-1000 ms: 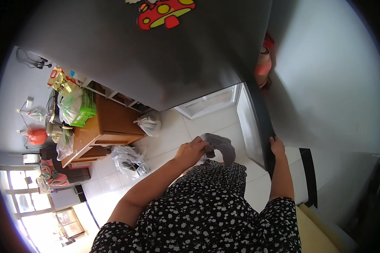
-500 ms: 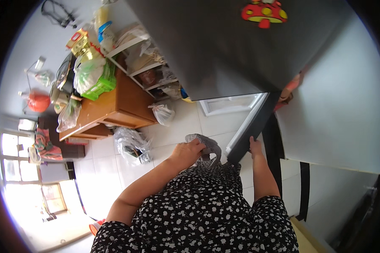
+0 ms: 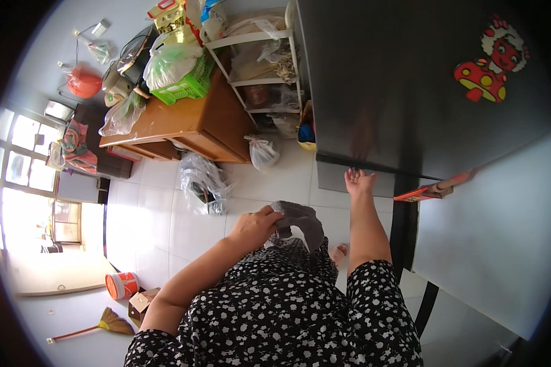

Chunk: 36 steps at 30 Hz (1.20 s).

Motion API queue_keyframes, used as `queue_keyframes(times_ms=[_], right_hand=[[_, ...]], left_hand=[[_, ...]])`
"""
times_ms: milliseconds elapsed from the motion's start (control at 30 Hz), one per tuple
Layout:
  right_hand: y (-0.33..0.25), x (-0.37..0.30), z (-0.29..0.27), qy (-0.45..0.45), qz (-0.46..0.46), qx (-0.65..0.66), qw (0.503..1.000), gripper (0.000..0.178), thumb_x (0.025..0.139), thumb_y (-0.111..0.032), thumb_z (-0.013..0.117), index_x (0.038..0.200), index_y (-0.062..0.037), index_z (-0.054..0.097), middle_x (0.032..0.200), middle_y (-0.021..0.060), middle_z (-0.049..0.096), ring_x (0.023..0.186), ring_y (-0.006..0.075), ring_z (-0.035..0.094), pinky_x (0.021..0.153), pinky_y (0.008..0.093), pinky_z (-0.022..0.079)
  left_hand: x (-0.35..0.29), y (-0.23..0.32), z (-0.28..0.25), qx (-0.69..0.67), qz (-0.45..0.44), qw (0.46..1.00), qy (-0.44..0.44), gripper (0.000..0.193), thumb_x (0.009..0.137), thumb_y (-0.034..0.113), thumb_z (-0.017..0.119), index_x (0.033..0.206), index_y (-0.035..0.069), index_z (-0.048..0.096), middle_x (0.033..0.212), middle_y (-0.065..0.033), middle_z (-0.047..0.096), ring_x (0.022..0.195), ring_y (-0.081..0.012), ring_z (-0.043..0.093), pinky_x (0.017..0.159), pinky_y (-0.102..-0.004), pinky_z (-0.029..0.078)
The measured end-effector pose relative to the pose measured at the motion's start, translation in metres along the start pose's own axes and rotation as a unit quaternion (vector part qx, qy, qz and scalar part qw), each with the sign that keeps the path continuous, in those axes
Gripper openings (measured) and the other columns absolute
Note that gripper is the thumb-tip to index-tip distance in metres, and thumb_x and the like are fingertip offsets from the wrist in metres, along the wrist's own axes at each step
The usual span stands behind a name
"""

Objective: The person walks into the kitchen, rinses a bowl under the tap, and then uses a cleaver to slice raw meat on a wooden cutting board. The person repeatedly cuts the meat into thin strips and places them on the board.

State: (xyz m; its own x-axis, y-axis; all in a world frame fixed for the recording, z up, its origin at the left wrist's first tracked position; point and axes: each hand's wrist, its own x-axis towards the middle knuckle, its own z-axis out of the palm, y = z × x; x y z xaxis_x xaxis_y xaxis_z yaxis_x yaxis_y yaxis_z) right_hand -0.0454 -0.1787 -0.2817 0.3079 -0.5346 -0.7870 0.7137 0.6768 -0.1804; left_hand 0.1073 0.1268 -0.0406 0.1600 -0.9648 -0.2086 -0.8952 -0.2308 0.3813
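My left hand (image 3: 255,227) is closed on a thin grey plastic bag (image 3: 304,218), which hangs in a loop in front of my patterned dress. To the right, my right hand (image 3: 360,181) is open with its fingers apart, palm up. Its fingertips are at the lower front edge of a dark grey refrigerator (image 3: 373,79), whose doors are shut. A mushroom-shaped magnet (image 3: 480,79) with a cartoon figure sits on the refrigerator.
Left of the refrigerator stands a white shelf rack (image 3: 251,79) with bagged goods. Beside it is a wooden cabinet (image 3: 183,128) bearing a green basket (image 3: 183,88). Plastic bags (image 3: 205,186) lie on the tiled floor. A bucket (image 3: 122,285) and a broom (image 3: 113,323) are at lower left.
The refrigerator's lower door, which stood open in my right hand's grip, is now shut. My right hand has let go and opened. My view has shifted; my left hand still holds the plastic bag.
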Motion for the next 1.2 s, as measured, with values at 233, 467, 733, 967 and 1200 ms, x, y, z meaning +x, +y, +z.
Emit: queue_keyframes(times_ms=[233,467,733,967,1200], right_hand=[[-0.01,0.011,0.009,-0.032,0.001,0.029,0.999,0.089,0.096,-0.073,0.028,0.158,-0.0086,0.021,0.156,0.0072,0.037,0.134,0.0227,0.042,0.116,0.0411,0.029],[0.018,-0.1,-0.005,-0.348,-0.006,-0.515,0.783,0.093,0.094,-0.055,0.061,0.159,-0.0096,0.015,0.159,0.0141,0.03,0.148,0.0238,0.026,0.118,0.0422,0.024],[-0.007,-0.193,-0.03,-0.296,-0.278,-0.727,0.554,0.023,0.08,-0.007,0.073,0.103,-0.0038,0.069,0.1,0.0135,0.07,0.095,0.031,0.068,0.083,0.039,0.051],[-0.093,-0.215,-0.025,-0.293,-0.209,-0.598,0.716,0.018,0.085,-0.005,0.073,0.101,-0.0026,0.065,0.092,0.002,0.064,0.086,0.0102,0.058,0.074,0.0252,0.046],[-0.046,-0.298,0.038,-0.331,-0.116,-0.461,0.815,0.02,0.09,-0.009,0.069,0.108,-0.0023,0.061,0.096,0.001,0.064,0.088,0.011,0.058,0.083,0.0266,0.047]], left_hand=[[0.007,0.0,-0.009,-0.003,-0.019,1.0,-0.001,0.023,0.092,0.022,0.063,0.112,0.011,0.066,0.107,-0.009,0.065,0.084,-0.0336,0.068,0.073,-0.0443,0.056],[0.039,0.017,-0.021,-0.081,-0.041,0.994,0.065,0.025,0.093,0.023,0.062,0.111,0.007,0.061,0.1,-0.0145,0.066,0.089,-0.0376,0.066,0.075,-0.0461,0.053],[0.053,0.061,-0.035,-0.147,0.063,0.98,0.114,0.027,0.087,0.019,0.061,0.111,0.005,0.06,0.104,-0.0156,0.067,0.092,-0.0377,0.066,0.08,-0.0465,0.053],[0.026,0.083,-0.036,-0.199,-0.076,0.956,0.203,0.026,0.088,0.017,0.058,0.112,0.006,0.061,0.108,-0.0178,0.064,0.096,-0.0385,0.064,0.085,-0.046,0.051],[-0.027,0.055,-0.015,-0.792,-0.212,0.523,0.236,0.042,0.094,0.009,0.056,0.135,0.004,0.054,0.085,-0.0031,0.061,0.057,-0.0105,0.047,0.053,-0.0236,0.042]])
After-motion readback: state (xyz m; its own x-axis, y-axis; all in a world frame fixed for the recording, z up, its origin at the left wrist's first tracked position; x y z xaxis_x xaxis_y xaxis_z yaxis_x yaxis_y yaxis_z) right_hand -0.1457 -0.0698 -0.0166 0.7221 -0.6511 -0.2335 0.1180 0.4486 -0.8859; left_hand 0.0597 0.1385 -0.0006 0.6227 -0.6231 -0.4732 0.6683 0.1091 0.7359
